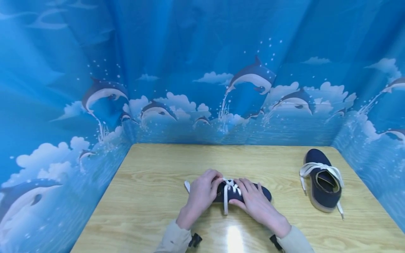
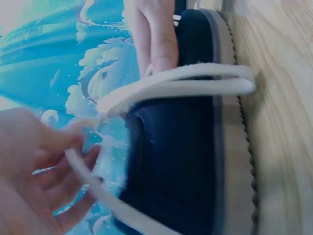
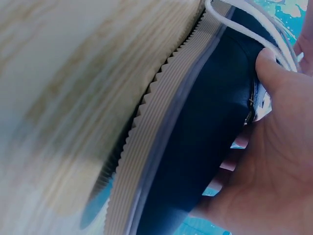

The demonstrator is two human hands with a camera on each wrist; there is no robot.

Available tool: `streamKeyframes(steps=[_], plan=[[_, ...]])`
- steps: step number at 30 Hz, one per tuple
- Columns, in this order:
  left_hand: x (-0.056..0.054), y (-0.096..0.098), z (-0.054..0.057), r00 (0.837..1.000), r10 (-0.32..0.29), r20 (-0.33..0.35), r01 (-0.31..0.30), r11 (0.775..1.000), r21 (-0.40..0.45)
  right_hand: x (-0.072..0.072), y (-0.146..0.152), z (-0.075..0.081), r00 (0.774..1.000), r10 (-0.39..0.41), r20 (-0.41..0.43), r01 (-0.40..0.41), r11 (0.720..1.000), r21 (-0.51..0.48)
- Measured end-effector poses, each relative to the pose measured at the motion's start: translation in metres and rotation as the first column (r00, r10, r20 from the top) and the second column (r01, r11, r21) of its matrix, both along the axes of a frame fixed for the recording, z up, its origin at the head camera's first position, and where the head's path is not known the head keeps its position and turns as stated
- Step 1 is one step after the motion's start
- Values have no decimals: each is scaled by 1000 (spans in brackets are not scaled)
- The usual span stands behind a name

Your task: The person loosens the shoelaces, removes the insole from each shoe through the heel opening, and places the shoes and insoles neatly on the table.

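A navy sneaker with white laces lies on the table, toe to the right. Over its ankle opening, my left hand pinches a white shoelace between thumb and fingertips, just off the upper in the left wrist view. One loop of lace hangs down the shoe's near side. Across the forefoot my right hand grips the shoe, its fingers over the top by the crossed laces. Its thumb lies along the near edge beside the lace. The hands hide part of the opening and toe.
A second navy sneaker stands at the right of the wooden table, its white laces hanging loose down both sides. Behind and beside the table hangs a blue dolphin-print curtain.
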State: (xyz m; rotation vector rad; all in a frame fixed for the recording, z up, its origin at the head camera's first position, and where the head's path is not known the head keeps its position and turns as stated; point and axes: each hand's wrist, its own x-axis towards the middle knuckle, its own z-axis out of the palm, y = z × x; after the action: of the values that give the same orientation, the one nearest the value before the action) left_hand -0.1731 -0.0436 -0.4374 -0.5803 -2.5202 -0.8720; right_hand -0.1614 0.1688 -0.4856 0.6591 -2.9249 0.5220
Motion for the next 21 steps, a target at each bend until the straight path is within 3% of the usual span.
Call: streamKeyframes(steps=[3,6,7,9,11,12,17,21], plan=[[1,-5,10,1000,-3,-19,4,998,62,0,0,0,1000,4,-9,-4,1000,-1],[2,-10,17,996,-82,40,81,996,35,1,1,1,1000,6,-6,-6,1000,-8],[1,-11,17,987,-130,95,128,991,27,1,1,0,1000,7,-2,-7,1000,-11],[0,-13,16,954,-221,201,223,975,14,1,1,0,1000,8,-1,-8,1000,-11],[0,-12,14,929,-262,263,270,963,5,1,1,0,1000,11,-22,-11,1000,-11],[-1,-11,13,926,-260,273,270,963,0,1,0,-1,999,13,-34,-13,1000,-10],[-3,-4,1,974,-116,194,136,986,-94,1,-1,-1,997,11,-72,-11,1000,-5],[-1,3,-8,988,-51,145,78,980,-184,1,0,0,998,10,-67,-10,1000,4]])
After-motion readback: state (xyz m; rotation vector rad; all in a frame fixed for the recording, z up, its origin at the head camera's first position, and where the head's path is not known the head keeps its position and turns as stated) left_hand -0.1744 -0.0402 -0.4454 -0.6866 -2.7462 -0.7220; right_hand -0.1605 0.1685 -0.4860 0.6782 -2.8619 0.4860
